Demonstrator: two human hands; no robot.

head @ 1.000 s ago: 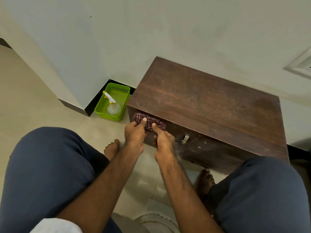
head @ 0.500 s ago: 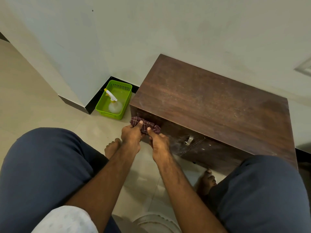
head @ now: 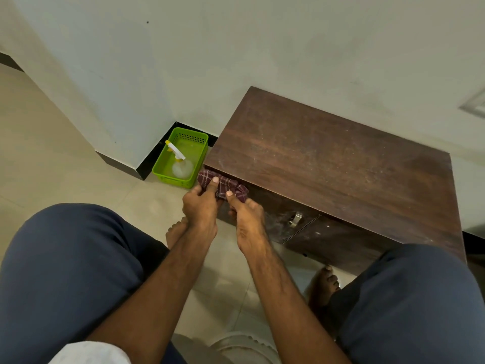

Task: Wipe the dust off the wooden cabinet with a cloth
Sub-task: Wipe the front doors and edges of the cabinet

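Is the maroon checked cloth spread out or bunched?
Bunched: the maroon checked cloth is a crumpled wad pinched by left hand and right hand at the front corner of the dark wooden cabinet.

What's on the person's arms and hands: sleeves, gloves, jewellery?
Left hand and right hand are bare: no gloves, rings or watch visible. The arms are uncovered as far as they show, apart from a white, faintly speckled sleeve on the left upper arm.
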